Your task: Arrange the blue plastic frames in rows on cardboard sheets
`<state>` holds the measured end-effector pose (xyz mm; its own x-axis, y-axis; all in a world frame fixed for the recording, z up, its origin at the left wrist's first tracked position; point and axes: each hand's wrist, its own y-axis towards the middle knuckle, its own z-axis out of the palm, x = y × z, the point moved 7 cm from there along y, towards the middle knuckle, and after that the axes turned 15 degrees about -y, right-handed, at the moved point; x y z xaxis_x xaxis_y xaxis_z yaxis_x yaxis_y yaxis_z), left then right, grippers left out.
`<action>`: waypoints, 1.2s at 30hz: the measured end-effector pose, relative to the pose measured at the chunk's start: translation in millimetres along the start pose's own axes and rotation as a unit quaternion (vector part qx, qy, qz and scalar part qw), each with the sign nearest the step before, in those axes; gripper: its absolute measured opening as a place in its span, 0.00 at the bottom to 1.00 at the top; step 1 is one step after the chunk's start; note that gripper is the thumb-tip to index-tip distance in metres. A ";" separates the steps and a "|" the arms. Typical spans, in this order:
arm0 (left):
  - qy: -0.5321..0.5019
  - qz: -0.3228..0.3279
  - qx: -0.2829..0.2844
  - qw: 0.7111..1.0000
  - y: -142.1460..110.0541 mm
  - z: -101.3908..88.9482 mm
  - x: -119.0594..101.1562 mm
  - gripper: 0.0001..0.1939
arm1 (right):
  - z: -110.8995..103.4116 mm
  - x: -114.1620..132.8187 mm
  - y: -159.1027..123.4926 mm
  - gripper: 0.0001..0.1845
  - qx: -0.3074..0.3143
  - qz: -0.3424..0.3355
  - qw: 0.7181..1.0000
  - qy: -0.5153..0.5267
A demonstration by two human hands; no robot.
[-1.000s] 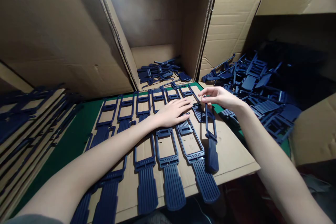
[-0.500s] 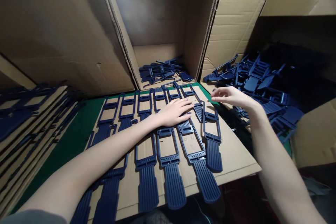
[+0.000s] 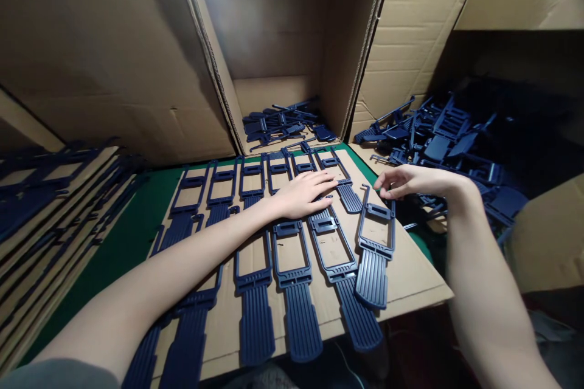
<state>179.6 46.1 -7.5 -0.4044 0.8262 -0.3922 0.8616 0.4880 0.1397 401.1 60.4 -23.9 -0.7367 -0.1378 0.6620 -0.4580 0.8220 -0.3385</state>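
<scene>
My left hand (image 3: 306, 194) lies palm down with its fingers spread over the rows of dark blue plastic frames, on a cardboard sheet (image 3: 413, 273). On the sheet's right side, my right hand (image 3: 406, 183) pinches the upper right prong of a blue plastic frame (image 3: 372, 279). That frame has a rectangular opening and a ribbed tab, and it leans across the tab of the neighbouring frame (image 3: 358, 316). My left forearm covers part of the rows.
Loose blue plastic parts are heaped in the right cardboard box (image 3: 542, 237), and a smaller heap (image 3: 283, 123) lies in the middle box. On the left, cardboard sheets with blue parts are stacked (image 3: 68, 219). A green surface (image 3: 150, 194) shows beneath.
My right hand has come down and closed on the rightmost frame's prong. The frame has shifted right and tilted, uncovering the tab behind it. My left hand stays in place.
</scene>
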 end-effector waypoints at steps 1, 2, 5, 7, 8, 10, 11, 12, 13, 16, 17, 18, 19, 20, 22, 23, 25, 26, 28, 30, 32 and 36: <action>-0.001 0.000 -0.001 1.000 0.1 -0.1 0.1 0.26 | 1.2 3.3 -1.5 0.21 0.007 -0.007 1.000 0.007; -0.002 -0.001 -0.002 1.000 0.1 -0.2 0.2 0.26 | 1.3 7.5 -2.8 0.21 0.006 -0.017 1.000 0.014; -0.007 -0.003 -0.005 1.000 -0.1 -0.6 0.2 0.25 | -3.7 20.0 -5.7 0.20 -0.031 -0.039 0.998 0.033; -0.008 -0.001 -0.006 1.000 -0.4 -1.0 -0.3 0.25 | -8.6 27.1 -5.9 0.18 -0.068 -0.056 0.995 0.056; -0.008 0.000 -0.006 1.000 -0.5 -1.1 -0.5 0.25 | -10.6 30.3 -5.2 0.18 -0.084 -0.067 0.992 0.069; -0.007 0.001 -0.006 1.000 -0.5 -1.3 -0.9 0.25 | -12.0 36.0 -1.9 0.16 -0.107 -0.090 0.986 0.091; -0.006 0.001 -0.005 1.000 -0.5 -1.2 -0.9 0.25 | -11.0 38.1 0.9 0.15 -0.111 -0.098 0.984 0.098; -0.005 0.001 -0.004 1.000 -0.5 -1.0 -0.9 0.25 | -8.7 39.6 4.6 0.15 -0.108 -0.101 0.983 0.104; -0.004 0.002 -0.004 1.000 -0.4 -0.9 -0.7 0.25 | -5.6 40.9 8.8 0.16 -0.102 -0.103 0.983 0.109; 0.000 0.008 -0.005 1.000 -0.4 -0.4 -0.3 0.24 | 4.0 43.4 21.9 0.18 -0.087 -0.100 0.983 0.129; 0.000 0.009 -0.006 1.000 -0.3 -0.3 -0.2 0.23 | 6.3 43.8 25.4 0.18 -0.086 -0.098 0.982 0.135; -0.001 0.010 -0.006 1.000 -0.3 -0.2 -0.1 0.23 | 7.9 43.9 28.2 0.19 -0.087 -0.094 0.982 0.140; -0.003 0.010 -0.007 1.000 -0.3 -0.2 -0.1 0.24 | 8.8 43.7 30.1 0.19 -0.089 -0.090 0.982 0.142; -0.006 0.010 -0.007 1.000 -0.2 -0.1 -0.2 0.25 | 9.1 43.5 31.0 0.19 -0.091 -0.087 0.982 0.142; -0.013 0.006 -0.007 1.000 -0.1 -0.4 -0.5 0.27 | 8.6 43.0 30.6 0.18 -0.091 -0.088 0.983 0.135; -0.015 0.002 -0.009 1.000 0.0 -0.8 -0.4 0.28 | 8.3 42.7 29.8 0.17 -0.087 -0.089 0.984 0.128; -0.018 -0.010 -0.015 1.000 -0.1 -2.1 0.3 0.30 | 8.5 41.6 28.1 0.15 -0.073 -0.090 0.987 0.113; -0.019 -0.011 -0.018 1.000 -0.2 -2.6 0.3 0.31 | 8.8 41.0 27.5 0.14 -0.066 -0.090 0.988 0.107; -0.021 -0.003 -0.017 1.000 -0.4 -2.9 -0.9 0.29 | 9.4 40.1 27.3 0.15 -0.059 -0.089 0.989 0.105; -0.019 0.008 -0.013 1.000 -0.8 -2.5 -1.8 0.26 | 10.3 40.4 27.9 0.15 -0.056 -0.089 0.989 0.106; -0.016 0.010 -0.011 1.000 -1.0 -2.0 -1.2 0.24 | 11.5 41.3 28.9 0.16 -0.055 -0.086 0.990 0.102; -0.013 0.012 -0.013 1.000 -0.9 -0.6 0.9 0.23 | 12.2 44.2 30.5 0.16 -0.064 -0.075 0.991 0.094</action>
<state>178.3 46.5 -7.4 -0.3755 0.8299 -0.4127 0.8621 0.4762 0.1732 348.5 72.6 -13.2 -0.5540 -0.1677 0.8154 -0.4790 0.8653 -0.1475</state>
